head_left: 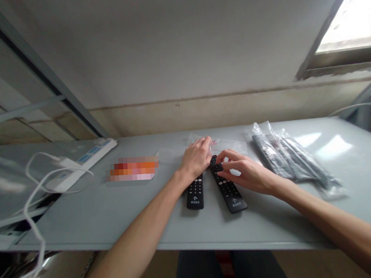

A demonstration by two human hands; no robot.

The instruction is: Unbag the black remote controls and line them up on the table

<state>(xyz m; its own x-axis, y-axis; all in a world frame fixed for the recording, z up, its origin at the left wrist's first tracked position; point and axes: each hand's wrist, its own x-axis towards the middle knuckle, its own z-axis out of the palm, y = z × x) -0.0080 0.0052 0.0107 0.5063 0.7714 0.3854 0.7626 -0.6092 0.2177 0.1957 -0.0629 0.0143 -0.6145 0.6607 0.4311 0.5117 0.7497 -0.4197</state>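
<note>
Curled fingers of the right hand close on the top end of the right remote, with the thumb on its near side and the fingertips on the buttons. The left hand lies palm down over the top end of the left remote. Its fingers hide what is under them, so I cannot tell if it holds the remote or only rests on it. Both remotes are black and lie flat, side by side, near the front middle of the grey table. The left fingertips reach onto some flat clear bags just behind the remotes. To the right lies a pile of bagged remotes, near the right hand but not touching it. Far to the left are a white power strip and a loose white cable.
</note>
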